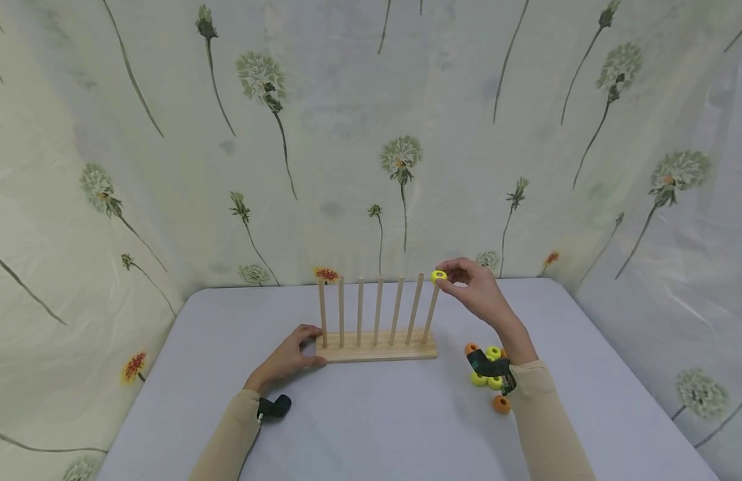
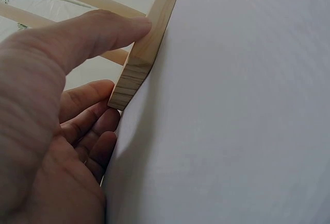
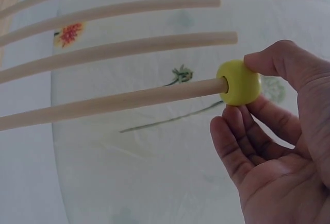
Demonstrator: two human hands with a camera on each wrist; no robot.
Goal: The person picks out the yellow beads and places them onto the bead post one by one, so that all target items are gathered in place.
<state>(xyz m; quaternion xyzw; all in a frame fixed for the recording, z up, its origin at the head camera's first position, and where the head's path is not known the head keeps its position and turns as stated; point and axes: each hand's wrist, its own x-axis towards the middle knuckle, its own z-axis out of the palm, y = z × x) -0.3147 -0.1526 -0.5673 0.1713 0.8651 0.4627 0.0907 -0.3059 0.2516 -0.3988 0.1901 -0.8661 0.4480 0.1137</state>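
Note:
A wooden rack stands on the table, its flat base (image 1: 377, 354) carrying a row of several upright pegs (image 1: 378, 310). My right hand (image 1: 476, 290) pinches a yellow bead (image 3: 240, 83) between thumb and fingers at the top of the rightmost peg (image 3: 129, 100). In the right wrist view the peg's tip enters the bead's hole. At the other end, my left hand (image 1: 291, 354) grips the left end of the base (image 2: 135, 74), thumb (image 2: 113, 31) on the front edge and fingers behind. The other pegs carry no beads.
Several loose yellow beads (image 1: 478, 379) and orange beads (image 1: 501, 404) lie on the table to the right of the rack, partly hidden by the right wrist's black camera mount (image 1: 488, 365). A flower-printed curtain (image 1: 335, 167) hangs behind the white tabletop (image 1: 371, 421).

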